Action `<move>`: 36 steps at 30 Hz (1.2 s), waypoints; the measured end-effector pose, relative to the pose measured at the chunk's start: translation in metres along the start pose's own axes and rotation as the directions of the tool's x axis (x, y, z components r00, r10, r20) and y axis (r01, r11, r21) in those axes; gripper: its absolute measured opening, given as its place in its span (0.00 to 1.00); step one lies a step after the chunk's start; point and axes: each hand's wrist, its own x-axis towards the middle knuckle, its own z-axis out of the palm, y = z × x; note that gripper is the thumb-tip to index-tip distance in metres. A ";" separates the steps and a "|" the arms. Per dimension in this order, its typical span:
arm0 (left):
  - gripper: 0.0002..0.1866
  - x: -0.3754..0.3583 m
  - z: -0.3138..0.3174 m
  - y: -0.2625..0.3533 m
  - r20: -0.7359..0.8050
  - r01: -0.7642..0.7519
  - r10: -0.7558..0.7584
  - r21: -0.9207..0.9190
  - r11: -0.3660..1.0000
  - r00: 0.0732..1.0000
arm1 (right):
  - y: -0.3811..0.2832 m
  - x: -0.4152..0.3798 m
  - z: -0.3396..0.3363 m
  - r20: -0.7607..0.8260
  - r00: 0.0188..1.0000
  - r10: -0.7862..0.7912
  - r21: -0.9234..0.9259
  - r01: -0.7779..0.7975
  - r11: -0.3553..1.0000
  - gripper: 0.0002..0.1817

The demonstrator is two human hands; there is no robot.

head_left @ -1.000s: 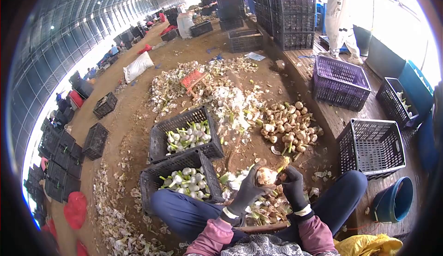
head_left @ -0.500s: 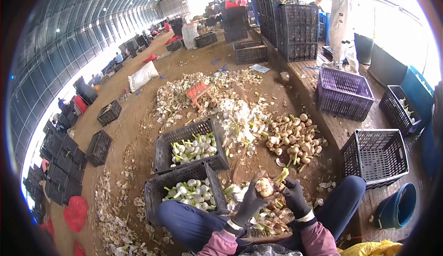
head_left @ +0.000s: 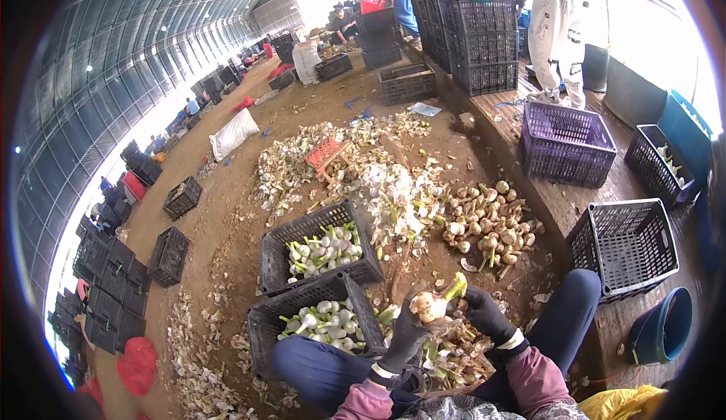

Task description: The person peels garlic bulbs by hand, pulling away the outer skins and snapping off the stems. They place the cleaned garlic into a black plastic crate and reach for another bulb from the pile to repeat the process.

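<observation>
Dark gloves covered both hands, and between them sat 1 garlic bulb (head_left: 426,306), pinched over the person's lap: the left hand (head_left: 407,334) clasped it from below while the right hand (head_left: 484,312) closed on the green stalk (head_left: 456,287) at its top. It looked like the trimming step, the stalk and outer skin seemingly next to come off, which would call for a firm twist. Just left of the grip stood 2 black crates (head_left: 306,312) of cleaned white bulbs; beyond the grip lay a heap of unpeeled garlic (head_left: 488,223). Husks and peelings (head_left: 446,352) crowded beneath the hands, and an empty crate (head_left: 624,246) sat off to the right.
</observation>
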 end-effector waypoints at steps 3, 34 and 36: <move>0.42 -0.004 0.012 0.032 -0.031 -0.020 0.026 0.162 0.987 0.999 | 0.014 0.009 0.004 -0.005 0.998 -0.055 -0.020 0.055 0.998 0.22; 0.17 0.006 0.023 0.031 0.095 0.228 -0.216 -0.149 0.962 0.972 | 0.003 -0.013 0.017 -0.323 0.946 -0.015 0.359 0.137 0.923 0.06; 0.16 0.005 0.007 0.026 0.243 0.337 -0.289 -0.183 0.924 0.926 | -0.003 -0.014 0.011 -0.377 0.924 0.063 0.344 0.077 0.936 0.08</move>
